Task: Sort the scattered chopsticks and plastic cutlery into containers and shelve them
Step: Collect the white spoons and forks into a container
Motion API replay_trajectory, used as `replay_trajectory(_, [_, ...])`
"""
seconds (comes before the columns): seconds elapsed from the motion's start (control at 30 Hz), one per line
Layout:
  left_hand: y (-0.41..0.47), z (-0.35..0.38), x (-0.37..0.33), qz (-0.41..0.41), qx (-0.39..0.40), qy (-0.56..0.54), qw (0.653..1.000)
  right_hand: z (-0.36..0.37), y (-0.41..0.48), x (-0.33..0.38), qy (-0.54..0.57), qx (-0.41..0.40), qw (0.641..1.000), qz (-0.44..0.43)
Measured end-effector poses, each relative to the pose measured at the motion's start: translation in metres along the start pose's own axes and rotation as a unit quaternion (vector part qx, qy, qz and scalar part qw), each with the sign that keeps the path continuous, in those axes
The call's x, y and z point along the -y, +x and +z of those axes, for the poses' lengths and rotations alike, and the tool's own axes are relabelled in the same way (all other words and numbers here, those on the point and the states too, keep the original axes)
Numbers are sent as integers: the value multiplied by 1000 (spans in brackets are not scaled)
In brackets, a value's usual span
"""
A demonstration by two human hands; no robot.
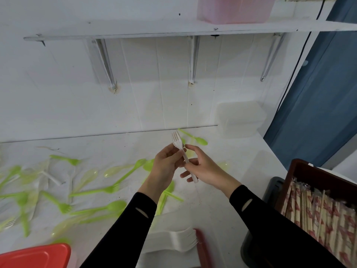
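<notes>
Closest to the person, at 6 o'clock, lies a pile of white forks (181, 240) with the prongs toward 3 o'clock. A red lid (34, 254) is at 7 o'clock, and a wooden box (301, 169) full of wrapped chopsticks (318, 213) at 4 o'clock. Above the pile, both hands hold one white fork (178, 141). The right hand (204, 167) has its fingers curled around the handle, and the left hand (166, 163) pinches the neck just under the prongs. The fork's long axis runs from 5 o'clock up to 11 o'clock, prongs away from the body. I think it must go down to the pile and be turned to lie the same way, and the right hand is better placed for this. Green spoons and forks (96, 190) are scattered over the white counter (241, 171), mostly from 8 to 10 o'clock. Farther on, a clear box (241, 120) stands at 1 o'clock against the wall (77, 93). Highest is the shelf (154, 29) with a pink box (235, 10) on it.
</notes>
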State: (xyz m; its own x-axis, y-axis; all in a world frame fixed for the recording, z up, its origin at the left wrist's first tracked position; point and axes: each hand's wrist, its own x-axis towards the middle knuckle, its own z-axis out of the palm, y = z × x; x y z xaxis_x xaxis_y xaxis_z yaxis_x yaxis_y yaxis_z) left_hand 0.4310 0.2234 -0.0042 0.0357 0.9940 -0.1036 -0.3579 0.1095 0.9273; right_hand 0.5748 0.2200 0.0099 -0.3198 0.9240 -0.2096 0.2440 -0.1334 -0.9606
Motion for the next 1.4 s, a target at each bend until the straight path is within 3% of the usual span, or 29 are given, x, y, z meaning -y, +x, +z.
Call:
replay_trajectory(0.27, [3,-1,8,-16,-2,97,995,1,1,-4,-31,-11,999,-3])
replay_trajectory(0.53, [-21,10,-38,113,-49,32,992,-2,16,-6,-1,-40,999,11])
replay_trajectory(0.63, [-48,5,-55,120,-27,77,989,-5,14,-7,-17,-36,999,22])
replay_trajectory(0.8, [-105,-9,-61,29,92,183,978,-1,12,-5,-83,11,996,11])
replay_trajectory(0.93, [-139,-22,-44,16,162,391,906,-2,3,-13,-76,34,996,-15])
replay_trajectory(1.07, [-160,-32,-27,20,210,499,841,-1,1,-19,-101,29,994,5])
replay_trajectory(1.23, [-172,-38,0,80,266,683,675,0,1,-26,-153,26,988,23])
replay_trajectory(1.4, [-173,-41,17,57,222,731,643,-5,-3,-29,-177,8,984,29])
